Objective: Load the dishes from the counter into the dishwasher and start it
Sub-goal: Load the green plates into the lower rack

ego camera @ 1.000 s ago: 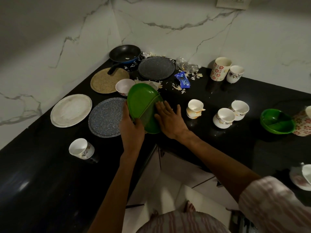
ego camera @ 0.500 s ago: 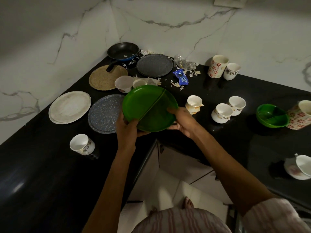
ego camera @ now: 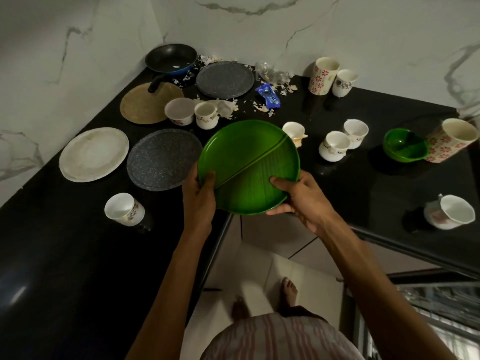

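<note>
Centre of frame: left hand [ego camera: 198,201] and right hand [ego camera: 301,197] each clasp the near rim of the green plate [ego camera: 249,166], thumbs on top, fingers curled beneath, above the table [ego camera: 363,193] edge. It looks light, rigid, smooth plastic, best held by opposite rims.

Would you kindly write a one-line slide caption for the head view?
Both hands, left and right, hold a green plate above the counter crowded with dishes.
</note>
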Available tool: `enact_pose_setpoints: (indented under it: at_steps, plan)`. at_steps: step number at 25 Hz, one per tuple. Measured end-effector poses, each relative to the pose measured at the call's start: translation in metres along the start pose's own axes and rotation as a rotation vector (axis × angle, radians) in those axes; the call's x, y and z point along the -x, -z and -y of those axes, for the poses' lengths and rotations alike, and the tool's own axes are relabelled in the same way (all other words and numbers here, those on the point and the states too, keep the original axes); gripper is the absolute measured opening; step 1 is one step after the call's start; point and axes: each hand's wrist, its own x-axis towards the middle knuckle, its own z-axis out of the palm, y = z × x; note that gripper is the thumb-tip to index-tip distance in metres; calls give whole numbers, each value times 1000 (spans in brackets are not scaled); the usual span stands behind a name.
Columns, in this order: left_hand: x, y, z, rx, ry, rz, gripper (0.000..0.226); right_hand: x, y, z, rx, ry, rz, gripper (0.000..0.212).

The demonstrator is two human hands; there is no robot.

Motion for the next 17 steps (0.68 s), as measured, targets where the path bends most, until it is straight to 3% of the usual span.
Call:
enact_pose_setpoints:
  at_steps: [11,17]
  plan:
    - [55,-26,5,-41,-49,89,30,74,28,-12,-16,73,-127,26]
    - [118,-54,8,-40,-40,28,29,124,66,-23,-5,87,-127,27]
